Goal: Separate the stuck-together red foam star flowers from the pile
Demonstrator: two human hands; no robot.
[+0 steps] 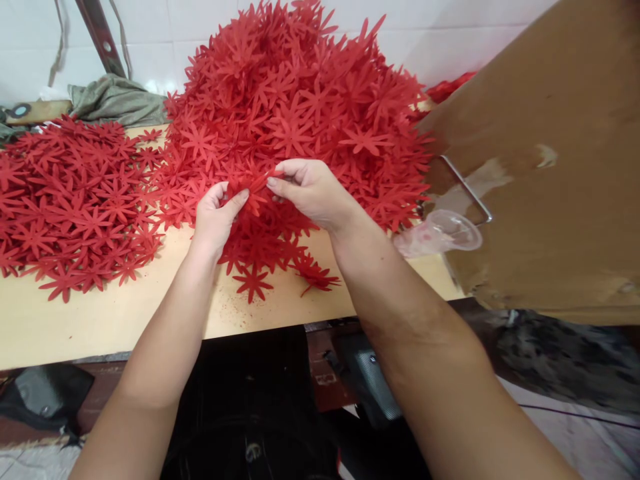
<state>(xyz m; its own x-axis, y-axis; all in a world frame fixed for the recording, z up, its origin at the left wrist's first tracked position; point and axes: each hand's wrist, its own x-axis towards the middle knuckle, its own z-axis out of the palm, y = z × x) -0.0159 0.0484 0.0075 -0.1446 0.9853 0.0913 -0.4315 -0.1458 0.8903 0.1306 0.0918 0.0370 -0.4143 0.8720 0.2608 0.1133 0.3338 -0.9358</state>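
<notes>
Both my hands meet over the front of a tall heap of red flower-shaped pieces (300, 100). Between them is a red petalled piece (256, 193). My left hand (219, 212) pinches its left side between thumb and fingers. On the other side, my right hand (313, 190) grips a petal tip with thumb and forefinger. Just below my hands, a single red flower (253, 284) lies flat on the table. A small bunch of red flowers (316, 273) rests to its right, below my right wrist.
A lower pile of red flowers (75, 200) spreads over the left of the wooden table (125, 317). A cardboard box (545, 180) stands at the right, with a clear plastic cup (443, 232) lying beside it. A grey-green cloth (117, 101) sits at the back left.
</notes>
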